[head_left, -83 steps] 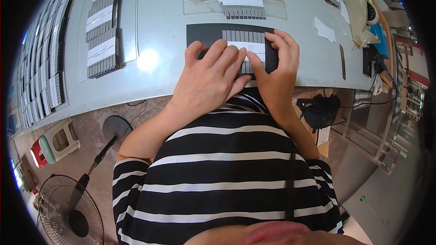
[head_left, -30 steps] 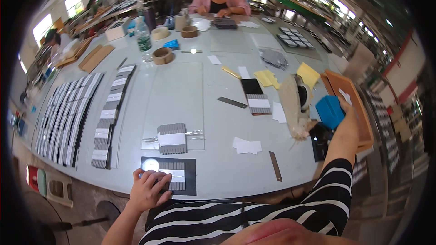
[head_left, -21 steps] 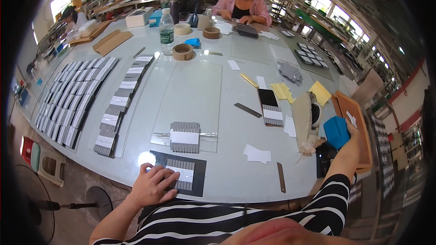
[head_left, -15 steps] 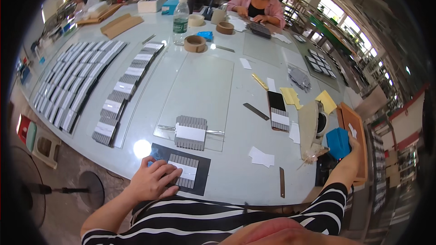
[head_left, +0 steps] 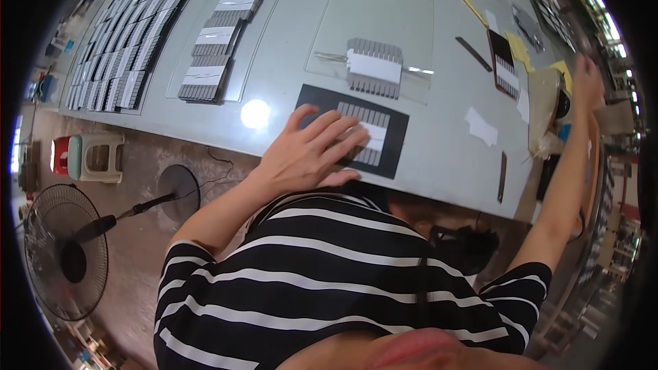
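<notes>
My left hand (head_left: pixel 312 147) lies with fingers spread over a black board (head_left: pixel 395 151) at the table's near edge. Its fingertips rest on a row of grey strips (head_left: pixel 370 156) that has a white band across it. Just beyond the board, a second bundle of grey strips wrapped in white paper (head_left: pixel 373 66) sits on a glass plate, with clear shiny strips sticking out at both sides. My right hand (head_left: pixel 588 83) is raised at the far right, past a beige tape dispenser (head_left: pixel 545 99). It is blurred, and its fingers cannot be made out. A blue object (head_left: pixel 564 131) shows partly behind my right forearm.
Many banded strip bundles (head_left: pixel 130 41) lie in rows at left, beside a single column (head_left: pixel 205 70). At right are a dark phone-like slab (head_left: pixel 502 62) bearing strips, a yellow cutter (head_left: pixel 476 12), a steel ruler (head_left: pixel 503 177) and white paper pieces (head_left: pixel 482 127). A fan (head_left: pixel 72 260) stands on the floor.
My right hand has left the blue object and moved up and away to the far right. My left hand stays on the strips. The view has tilted down and shifted left.
</notes>
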Motion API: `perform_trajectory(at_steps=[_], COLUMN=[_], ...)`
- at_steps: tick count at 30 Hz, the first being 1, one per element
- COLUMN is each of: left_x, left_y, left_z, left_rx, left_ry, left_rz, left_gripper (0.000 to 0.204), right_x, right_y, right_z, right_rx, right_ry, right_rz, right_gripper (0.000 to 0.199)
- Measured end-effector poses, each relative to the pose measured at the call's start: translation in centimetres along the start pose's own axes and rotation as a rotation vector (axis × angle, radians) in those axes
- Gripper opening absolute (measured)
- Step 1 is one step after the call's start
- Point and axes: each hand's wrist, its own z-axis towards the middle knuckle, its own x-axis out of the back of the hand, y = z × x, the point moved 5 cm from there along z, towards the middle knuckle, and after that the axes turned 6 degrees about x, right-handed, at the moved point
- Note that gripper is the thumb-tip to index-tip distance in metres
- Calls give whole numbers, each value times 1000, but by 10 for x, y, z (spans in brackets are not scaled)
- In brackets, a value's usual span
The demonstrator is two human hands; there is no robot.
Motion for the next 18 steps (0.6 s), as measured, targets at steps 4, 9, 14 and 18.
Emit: perform_trajectory(at_steps=[4, 9, 14, 18], left_x=[-6, -1, 11, 37], left_y=[0, 7, -2, -20], left_z=[-10, -23, -44, -42], left_rx=[-11, -156, -247, -215], left_ry=[-109, -15, 47, 132], left_rz=[-13, -70, -40, -38], left_gripper=[71, 47, 36, 33], right_x=[62, 103, 86, 82], right_y=[-238, -322, -325, -329], right_z=[-107, -206, -224, -216], right_rx=[411, 332, 181, 159], right_ry=[-15, -85, -75, -89], right_rz=[452, 493, 486, 561], right_gripper=[22, 21, 18, 17])
